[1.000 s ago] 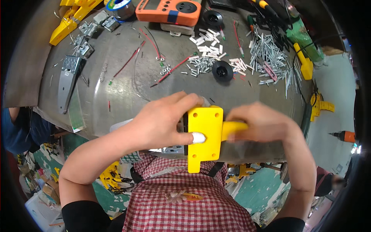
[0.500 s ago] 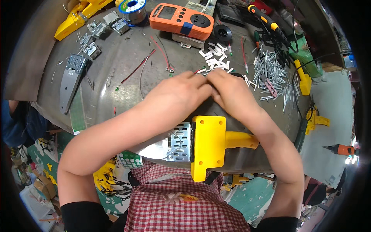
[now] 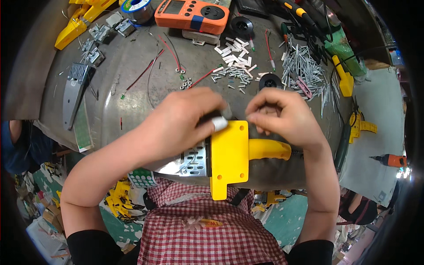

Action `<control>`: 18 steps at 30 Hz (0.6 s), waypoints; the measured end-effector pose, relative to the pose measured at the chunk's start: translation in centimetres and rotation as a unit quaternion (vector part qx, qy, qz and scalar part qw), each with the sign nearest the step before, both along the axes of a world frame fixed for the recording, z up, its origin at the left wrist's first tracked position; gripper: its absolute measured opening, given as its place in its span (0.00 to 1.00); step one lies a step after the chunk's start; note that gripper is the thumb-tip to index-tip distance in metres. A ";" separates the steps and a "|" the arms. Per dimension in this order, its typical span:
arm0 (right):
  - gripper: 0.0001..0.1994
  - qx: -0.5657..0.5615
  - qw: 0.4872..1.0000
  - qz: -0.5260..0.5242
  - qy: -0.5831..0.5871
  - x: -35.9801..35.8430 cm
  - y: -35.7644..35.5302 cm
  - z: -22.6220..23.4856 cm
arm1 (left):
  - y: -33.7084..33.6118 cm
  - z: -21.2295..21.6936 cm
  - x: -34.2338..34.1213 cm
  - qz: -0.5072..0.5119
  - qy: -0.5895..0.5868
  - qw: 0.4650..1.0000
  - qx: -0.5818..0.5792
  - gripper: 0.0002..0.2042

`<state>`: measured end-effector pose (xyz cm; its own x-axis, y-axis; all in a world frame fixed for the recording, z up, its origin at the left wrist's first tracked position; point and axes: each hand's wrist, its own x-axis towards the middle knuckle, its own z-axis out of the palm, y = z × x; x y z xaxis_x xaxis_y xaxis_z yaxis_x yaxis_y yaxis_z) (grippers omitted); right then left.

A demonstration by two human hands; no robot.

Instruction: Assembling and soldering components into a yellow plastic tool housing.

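Note:
A yellow plastic housing with a handle (image 3: 230, 154) lies at the table's near edge, joined to a slotted metal plate (image 3: 195, 160) on its left. My left hand (image 3: 183, 117) is bent over the housing's far left corner; its thumb has a white wrap (image 3: 219, 123) and its fingertips are blurred. My right hand (image 3: 285, 115) is just beyond the yellow handle, fingers curled in a pinch; anything between them is too small to make out. Beyond my hands lie short screws (image 3: 232, 76), small nuts (image 3: 187, 83) and white sleeves (image 3: 234, 54).
An orange meter (image 3: 192, 15) and a solder spool (image 3: 137, 9) stand at the back. Long metal pins (image 3: 302, 66) pile up at the right, near a black reel (image 3: 270, 81). Red wires (image 3: 145, 73) and a grey tapered part (image 3: 75, 97) lie left. An orange screwdriver (image 3: 388, 160) rests far right.
My hands have parted and come back toward me, from the small parts to the housing's far edge. The short screws and nuts now show. The whole view has shifted slightly.

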<state>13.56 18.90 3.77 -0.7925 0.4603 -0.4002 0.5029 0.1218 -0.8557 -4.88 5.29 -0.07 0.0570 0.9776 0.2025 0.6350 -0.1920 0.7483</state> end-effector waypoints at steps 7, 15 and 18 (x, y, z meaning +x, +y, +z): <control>0.08 0.203 0.974 0.098 0.010 -0.4 -1.7 -0.2 | -1.0 -0.4 0.6 -0.029 0.083 0.993 0.075 0.11; 0.07 0.195 0.975 0.109 -0.015 -0.8 -1.8 -0.1 | -1.6 -1.2 0.9 -0.044 0.146 0.977 0.148 0.11; 0.06 0.262 0.959 0.103 0.024 -0.6 -2.4 -0.4 | -2.4 -1.0 0.8 -0.037 0.157 0.975 0.152 0.12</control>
<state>12.96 16.47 3.33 -0.9001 0.4197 -0.1167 0.3828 0.6341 -0.6718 -4.04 2.87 -1.11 0.2303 0.8660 0.4438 0.8003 -0.4280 0.4200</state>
